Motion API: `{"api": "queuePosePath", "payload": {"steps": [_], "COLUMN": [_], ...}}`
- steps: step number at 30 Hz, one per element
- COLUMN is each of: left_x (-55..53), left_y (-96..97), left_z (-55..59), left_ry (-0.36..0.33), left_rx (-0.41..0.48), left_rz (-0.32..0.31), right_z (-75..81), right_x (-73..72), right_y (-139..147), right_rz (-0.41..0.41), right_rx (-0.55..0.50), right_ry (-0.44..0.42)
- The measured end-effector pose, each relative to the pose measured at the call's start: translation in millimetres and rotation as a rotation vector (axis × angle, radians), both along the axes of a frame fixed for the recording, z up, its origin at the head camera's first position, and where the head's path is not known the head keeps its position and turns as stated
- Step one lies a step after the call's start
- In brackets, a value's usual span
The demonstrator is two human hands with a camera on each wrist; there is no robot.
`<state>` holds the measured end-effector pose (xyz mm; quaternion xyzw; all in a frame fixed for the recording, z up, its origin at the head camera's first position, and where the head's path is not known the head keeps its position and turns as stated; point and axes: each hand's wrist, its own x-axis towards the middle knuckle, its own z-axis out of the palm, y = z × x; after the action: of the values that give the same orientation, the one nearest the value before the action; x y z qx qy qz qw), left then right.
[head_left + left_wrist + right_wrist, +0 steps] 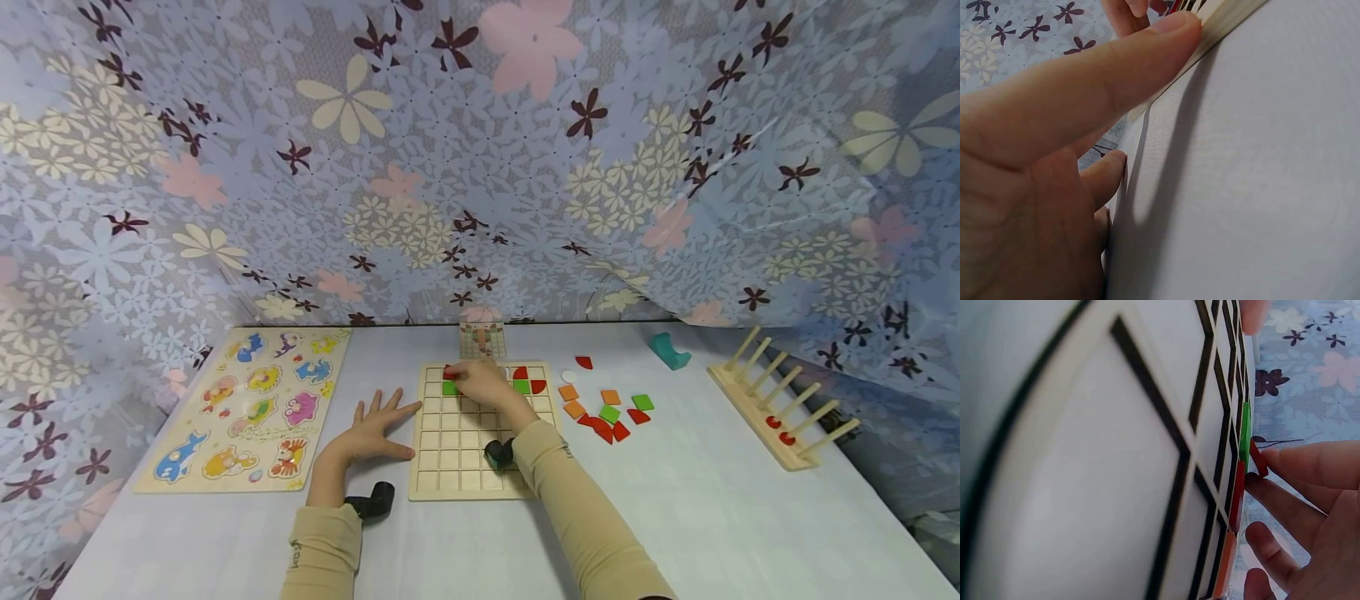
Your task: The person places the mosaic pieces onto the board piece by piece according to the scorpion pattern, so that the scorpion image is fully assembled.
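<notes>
A wooden grid board [451, 457] lies flat in front of me. My right hand [482, 385] reaches over its far rows and pinches a small red piece [1259, 459] between thumb and fingertip, beside a green tile [449, 388] set in the grid. Farther right in the grid sit a green tile [521, 387] and red quarter-round pieces [537, 387]. The hand and forearm hide part of the board. With fingers spread and straight, my left hand [369, 435] touches the board's left edge; its thumb [1147, 65] is at the rim in the left wrist view.
Loose orange, red and green pieces [610, 413] lie right of the board. A patterned card [482, 340] stands behind it. At left is an animal puzzle [251, 408]; at right, a teal block [670, 352] and a wooden peg rack [757, 408]. A floral curtain [420, 167] hangs behind.
</notes>
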<state>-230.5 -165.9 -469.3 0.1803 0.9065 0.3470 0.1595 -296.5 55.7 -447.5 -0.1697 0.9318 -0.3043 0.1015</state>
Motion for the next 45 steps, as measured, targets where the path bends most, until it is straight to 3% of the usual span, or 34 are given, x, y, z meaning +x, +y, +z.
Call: {"api": "queuePosePath", "payload": {"steps": [9,18,28,34,40,45], "left_x": [0.1,-0.6,0.0,-0.4,-0.3,-0.4], "left_y": [-6.0,-0.9,0.5,0.3,-0.3,-0.5], "left_z": [-8.9,1.0,0.7,-0.9,-0.8,-2.5], "left_ry": [0.042,0.009,0.013,0.006,0.015,0.008], "left_rx": [0.122,-0.004,-0.011,-0.011,-0.017,-0.007], "left_rz": [-0.041,-0.011,-0.007,-0.003,-0.004,-0.002], "right_z": [3.9,7.7,7.2,10.5,9.4,10.1], "right_x": [2.6,3.7,4.8,7.4,7.5,3.9], "right_y": [-2,0,-1,-1,4,13], "right_rz": [0.032,0.106,0.126,0.130,0.116,0.088], "right_rx": [0.178,0.227,0.271,0.247,0.135,0.061], "right_ry": [0.053,0.031,0.013,0.003,-0.001,0.046]}}
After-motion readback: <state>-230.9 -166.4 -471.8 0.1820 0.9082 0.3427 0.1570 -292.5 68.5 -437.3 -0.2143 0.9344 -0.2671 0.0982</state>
